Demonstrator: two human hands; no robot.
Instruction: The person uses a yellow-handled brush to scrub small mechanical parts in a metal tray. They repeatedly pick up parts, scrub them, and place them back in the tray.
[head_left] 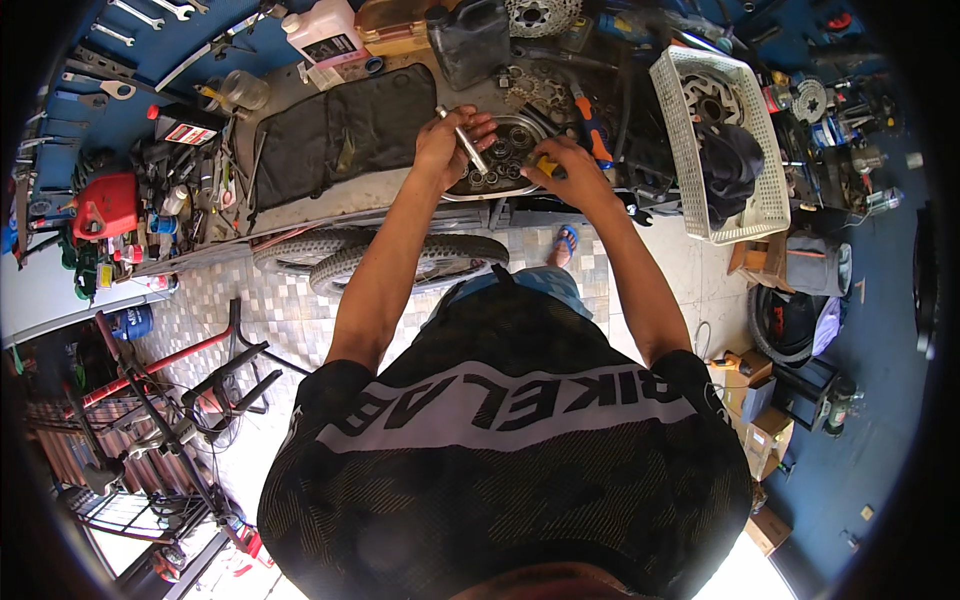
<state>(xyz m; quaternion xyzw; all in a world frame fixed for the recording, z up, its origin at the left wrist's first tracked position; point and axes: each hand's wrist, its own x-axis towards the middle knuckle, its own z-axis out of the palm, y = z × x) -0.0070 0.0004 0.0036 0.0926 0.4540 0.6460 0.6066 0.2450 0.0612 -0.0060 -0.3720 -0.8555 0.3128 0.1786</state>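
Observation:
My left hand (446,146) is over the workbench, its thumb pressing a slim silver metal rod (463,142) across the palm while the fingers stay loosely curled. The rod slants down toward an oval metal tray (478,196) that holds several round, ring-like metal parts (508,150). At the tray's right side, my right hand (574,172) is closed on a short yellow-and-black handle (549,167). The far end of that handle's tool cannot be made out. Just beyond the right hand lies an orange-and-blue handled tool (592,125).
A black cloth tool roll (345,135) covers the bench to the left. A white plastic basket (740,215) with a chainring and dark cloth stands right. Bottles, including a pink jug (325,38), line the back. Bicycle tyres (410,262) rest below the bench edge.

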